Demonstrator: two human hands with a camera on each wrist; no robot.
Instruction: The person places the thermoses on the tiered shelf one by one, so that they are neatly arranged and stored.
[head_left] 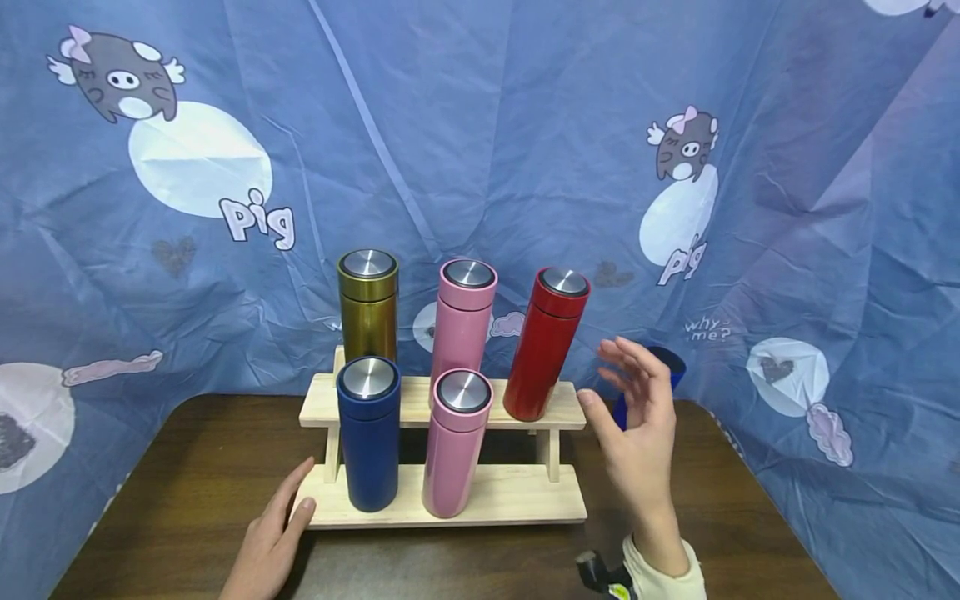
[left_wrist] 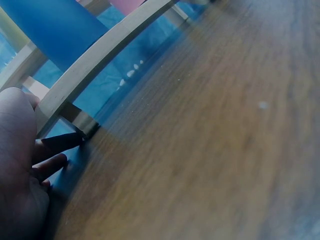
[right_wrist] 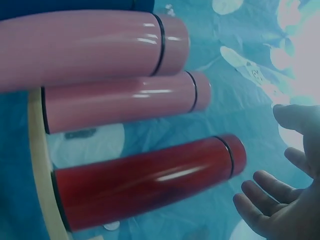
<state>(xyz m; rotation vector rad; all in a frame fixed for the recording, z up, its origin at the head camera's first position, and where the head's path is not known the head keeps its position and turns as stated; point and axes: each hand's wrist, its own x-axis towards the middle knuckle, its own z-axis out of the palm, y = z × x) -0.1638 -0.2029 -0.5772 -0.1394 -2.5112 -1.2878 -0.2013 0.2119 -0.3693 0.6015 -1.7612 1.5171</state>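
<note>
A two-tier wooden rack (head_left: 510, 496) stands on the table, holding several metal-lidded thermos bottles. On the upper tier are a gold bottle (head_left: 369, 321), a pink bottle (head_left: 463, 333) and a red bottle (head_left: 546, 346). The lower tier carries a dark blue bottle (head_left: 369, 442) and another pink bottle (head_left: 456, 454). My left hand (head_left: 272, 533) rests at the rack's lower left end, fingers loosely extended. Raised right of the red bottle, my right hand (head_left: 637, 417) has its fingers spread and nothing in its grasp. Behind it, partly hidden, is a blue cylinder with a dark top (head_left: 670, 362).
The dark wooden table (head_left: 720, 508) extends to both sides and in front of the rack. A blue cloth backdrop (head_left: 570, 125) with pig prints hangs close behind it and along the right side. The lower tier's right part bears no bottle.
</note>
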